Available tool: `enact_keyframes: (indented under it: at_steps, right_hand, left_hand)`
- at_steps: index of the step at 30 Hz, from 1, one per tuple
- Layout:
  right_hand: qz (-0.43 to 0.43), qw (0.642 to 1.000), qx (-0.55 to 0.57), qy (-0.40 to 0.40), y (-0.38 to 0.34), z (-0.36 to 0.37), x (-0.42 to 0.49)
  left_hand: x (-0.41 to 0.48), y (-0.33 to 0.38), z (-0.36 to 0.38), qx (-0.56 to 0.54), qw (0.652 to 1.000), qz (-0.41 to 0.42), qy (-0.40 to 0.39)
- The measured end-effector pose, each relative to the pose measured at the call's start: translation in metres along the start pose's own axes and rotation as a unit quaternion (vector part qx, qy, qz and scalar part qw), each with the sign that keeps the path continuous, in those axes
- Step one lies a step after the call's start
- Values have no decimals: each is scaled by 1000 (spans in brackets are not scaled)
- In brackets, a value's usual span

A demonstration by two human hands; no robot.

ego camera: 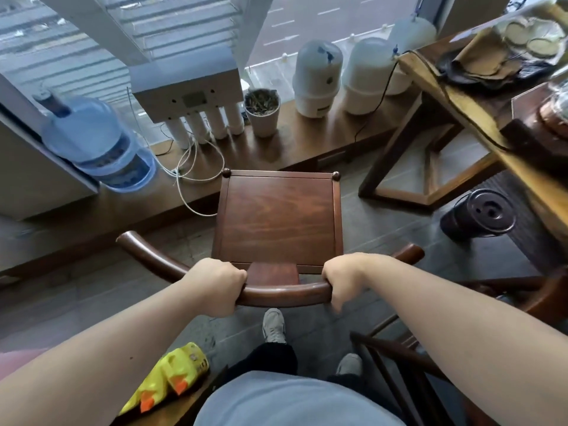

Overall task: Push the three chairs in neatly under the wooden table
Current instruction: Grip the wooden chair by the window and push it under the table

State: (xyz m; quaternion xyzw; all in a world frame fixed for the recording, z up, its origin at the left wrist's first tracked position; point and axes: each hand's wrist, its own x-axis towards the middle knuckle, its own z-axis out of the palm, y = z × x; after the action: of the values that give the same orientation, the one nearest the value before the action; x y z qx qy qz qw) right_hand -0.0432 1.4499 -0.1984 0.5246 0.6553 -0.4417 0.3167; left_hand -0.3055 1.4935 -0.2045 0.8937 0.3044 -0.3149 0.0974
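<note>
A dark wooden chair (278, 216) with a square seat and a curved back rail stands right in front of me, facing the window ledge. My left hand (216, 285) grips the back rail left of the centre splat. My right hand (345, 279) grips the same rail on the right. The wooden table (461, 106) runs along the right side, its slab edge and leg frame in view. The chair stands to the left of the table, apart from it. Parts of two other dark chairs show at the right (541, 295) and lower right (396, 355).
A low wooden ledge (307, 139) along the window carries a blue water jug (95, 142), a water filter unit (187, 90), a plant pot (262, 110) and white tanks (318, 78). A black pot (479, 215) sits on the floor by the table. A yellow toy (172, 373) lies lower left.
</note>
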Motion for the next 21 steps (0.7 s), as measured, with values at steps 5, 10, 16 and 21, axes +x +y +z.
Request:
enact_keyframes:
  at_steps: [5,10,16,21]
  right_hand:
    - [27,999,17,-14,-5,-2,-1]
    - [37,998,-19,40,-5,8,-6]
    - [48,997,8,52,5,28,-26]
    - [71,994,61,55,24,52,-49]
  left_hand:
    - [0,-2,-1,14,1000,13,1]
    - [-3,5,-2,31,999,19,13]
    - [4,24,-11,50,998,36,25]
    - [21,47,-26,77,994,74,32]
